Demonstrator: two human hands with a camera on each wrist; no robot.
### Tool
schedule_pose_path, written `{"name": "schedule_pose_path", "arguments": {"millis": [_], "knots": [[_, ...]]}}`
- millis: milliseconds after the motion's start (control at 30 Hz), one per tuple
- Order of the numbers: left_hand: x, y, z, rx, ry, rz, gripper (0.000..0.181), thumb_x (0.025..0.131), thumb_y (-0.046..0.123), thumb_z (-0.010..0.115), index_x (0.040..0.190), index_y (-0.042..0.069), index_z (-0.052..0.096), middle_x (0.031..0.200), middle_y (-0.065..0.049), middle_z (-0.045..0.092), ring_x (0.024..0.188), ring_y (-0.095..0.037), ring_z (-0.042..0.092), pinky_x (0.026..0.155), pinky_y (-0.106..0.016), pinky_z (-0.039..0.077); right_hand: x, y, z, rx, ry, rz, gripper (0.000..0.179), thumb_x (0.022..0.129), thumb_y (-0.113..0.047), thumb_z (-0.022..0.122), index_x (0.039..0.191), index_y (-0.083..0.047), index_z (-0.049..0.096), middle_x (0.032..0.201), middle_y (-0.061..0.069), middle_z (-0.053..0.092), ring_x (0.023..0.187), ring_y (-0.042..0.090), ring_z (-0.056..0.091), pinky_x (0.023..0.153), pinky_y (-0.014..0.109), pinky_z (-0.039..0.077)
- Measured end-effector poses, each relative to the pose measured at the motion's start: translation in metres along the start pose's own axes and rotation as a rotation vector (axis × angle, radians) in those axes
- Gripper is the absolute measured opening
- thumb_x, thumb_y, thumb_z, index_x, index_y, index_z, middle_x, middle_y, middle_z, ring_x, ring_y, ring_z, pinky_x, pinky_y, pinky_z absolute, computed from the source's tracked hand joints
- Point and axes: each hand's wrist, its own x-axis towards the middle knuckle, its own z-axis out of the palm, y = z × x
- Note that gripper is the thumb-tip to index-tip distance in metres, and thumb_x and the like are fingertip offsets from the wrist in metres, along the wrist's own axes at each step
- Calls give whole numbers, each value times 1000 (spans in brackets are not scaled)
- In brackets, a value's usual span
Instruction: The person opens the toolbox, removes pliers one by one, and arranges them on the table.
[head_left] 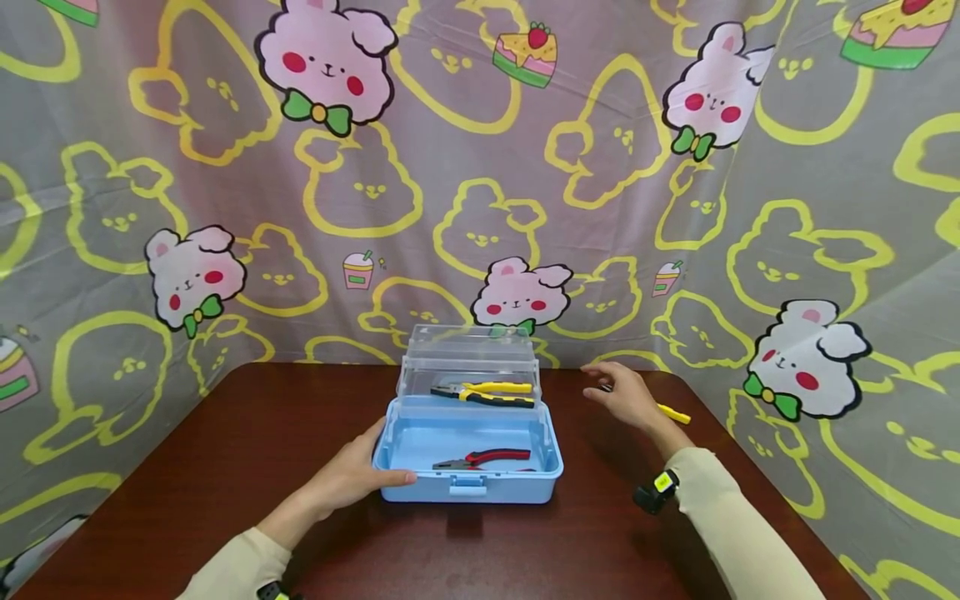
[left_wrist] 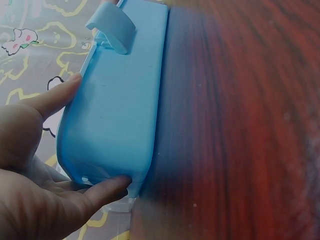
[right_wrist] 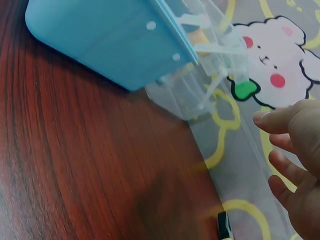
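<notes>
the box [head_left: 420, 490] is standing on the table [head_left: 262, 433], its front latch [head_left: 468, 488] facing the person. the left hand [head_left: 351, 473] is gripping the box at its left front corner, the thumb lying along the front rim and the other fingers spreading over the side wall. the right hand [head_left: 626, 398] is hovering to the right of the box, its fingers bending loosely, partly open and holding nothing. a yellow-handled tool [head_left: 675, 414] is lying on the table beyond the right wrist, the hand and wrist hiding much of it. inside the box, red pliers [head_left: 480, 457] are resting near the front wall, their lower part hiding behind the rim. above and behind them, yellow pliers [head_left: 468, 391] are lying in a clear tray [head_left: 414, 403], their jaws pointing left. the clear lid [head_left: 472, 335] is standing open at the back, before a patterned cloth [head_left: 525, 154].
</notes>
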Motion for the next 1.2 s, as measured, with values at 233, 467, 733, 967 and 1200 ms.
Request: {"name": "schedule_pose_path", "arguments": {"millis": [233, 467, 733, 967, 1200], "knots": [[0, 1, 0, 2, 6, -5, 116, 83, 39, 89, 165, 2, 15, 158, -23, 39, 131, -37, 51, 105, -58, 42, 4, -16, 5, 0, -34, 0, 36, 93, -8, 78, 128, -1, 70, 123, 19, 66, 110, 39, 60, 90, 54, 52], [-1, 1, 1, -6, 0, 0, 115, 84, 35, 89, 165, 3, 14, 158, -23, 40, 130, -37, 52, 105, -57, 41, 11, -31, 12, 37, -60, -71, 34, 92, -8, 80, 125, -4, 72, 122, 16, 67, 108, 37, 63, 92, 53, 52], [0, 0, 1, 2, 8, -2, 116, 83, 37, 89, 165, 3, 14, 158, -23, 39, 132, -37, 51, 106, -58, 41, 20, -50, 22, 66, -85, -157, 33, 91, -4, 80, 123, 0, 73, 119, 17, 68, 104, 33, 64, 90, 51, 53], [-1, 0, 1, 4, 7, -7, 116, 83, 37, 89, 165, 3, 14, 158, -23, 39, 130, -37, 52, 106, -58, 41, 25, -66, 32, 88, -129, -189, 35, 92, -5, 79, 126, 2, 71, 119, 20, 68, 102, 33, 63, 86, 45, 54], [-1, 0, 1, -4, 3, -4, 116, 84, 38, 89, 165, 3, 14, 159, -22, 39, 131, -37, 51, 106, -58, 41, 30, -82, 41, 81, -191, -208, 38, 93, -9, 79, 128, -1, 71, 120, 16, 69, 101, 33, 63, 83, 44, 53]]}}
